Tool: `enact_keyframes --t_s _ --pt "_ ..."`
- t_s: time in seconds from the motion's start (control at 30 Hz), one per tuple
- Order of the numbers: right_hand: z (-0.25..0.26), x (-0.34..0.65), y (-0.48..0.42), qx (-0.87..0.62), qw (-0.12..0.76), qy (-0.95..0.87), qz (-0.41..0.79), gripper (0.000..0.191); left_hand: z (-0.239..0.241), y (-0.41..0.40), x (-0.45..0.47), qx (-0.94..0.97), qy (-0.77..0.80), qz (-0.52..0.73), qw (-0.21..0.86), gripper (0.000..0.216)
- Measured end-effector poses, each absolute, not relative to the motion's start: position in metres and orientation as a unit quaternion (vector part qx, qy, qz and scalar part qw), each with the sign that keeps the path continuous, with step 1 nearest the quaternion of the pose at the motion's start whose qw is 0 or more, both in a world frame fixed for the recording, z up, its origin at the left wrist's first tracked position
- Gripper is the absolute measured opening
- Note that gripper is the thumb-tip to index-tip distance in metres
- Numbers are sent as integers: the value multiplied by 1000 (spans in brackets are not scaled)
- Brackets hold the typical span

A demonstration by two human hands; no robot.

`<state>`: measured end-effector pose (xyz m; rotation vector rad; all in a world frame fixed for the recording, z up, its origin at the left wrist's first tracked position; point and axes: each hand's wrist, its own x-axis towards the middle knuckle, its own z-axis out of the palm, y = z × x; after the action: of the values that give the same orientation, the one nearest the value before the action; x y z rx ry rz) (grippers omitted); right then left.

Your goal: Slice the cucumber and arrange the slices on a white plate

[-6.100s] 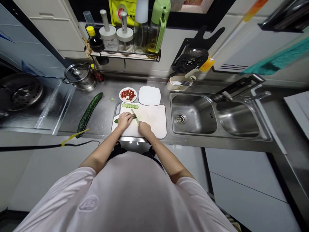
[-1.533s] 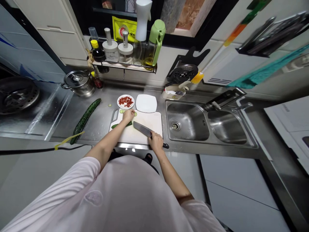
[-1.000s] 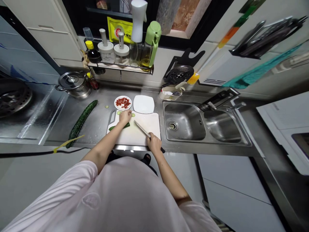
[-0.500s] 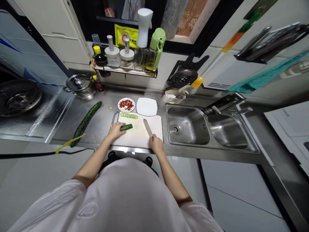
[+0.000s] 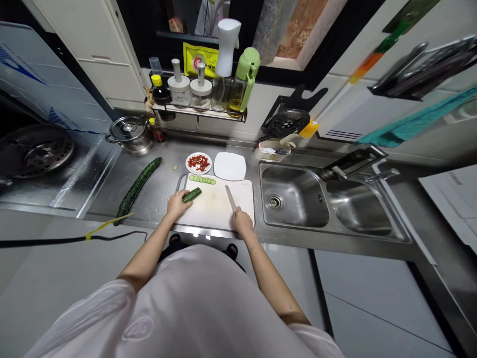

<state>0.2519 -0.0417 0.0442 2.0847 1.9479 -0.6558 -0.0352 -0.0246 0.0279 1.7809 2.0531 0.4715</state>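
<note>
My left hand is closed around one end of a short cucumber piece, over the left part of the white cutting board. The piece points up and to the right. In my right hand is the handle of a knife, its blade angled away from me above the board's right side. A row of overlapping cucumber slices lies along the board's far edge. Behind the board are a plate of chopped red pieces and a white square plate.
A whole cucumber lies on the counter at left, with a single slice near it. Beyond stands a lidded steel pot. At right is a double sink. A shelf of bottles and jars hangs behind.
The cucumber piece in my left hand has turned, its free end swinging away from me and slightly left. My right hand still holds the knife. The whole view has shifted a little.
</note>
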Motion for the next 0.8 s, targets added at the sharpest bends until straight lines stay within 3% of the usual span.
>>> enact_keyframes --t_s 0.33,0.8 --pt "37 251 -41 706 97 662 -231 26 26 -30 -71 488 844 184 127 44" --pt "34 255 -40 706 95 663 -230 26 14 -32 -87 430 880 167 115 43"
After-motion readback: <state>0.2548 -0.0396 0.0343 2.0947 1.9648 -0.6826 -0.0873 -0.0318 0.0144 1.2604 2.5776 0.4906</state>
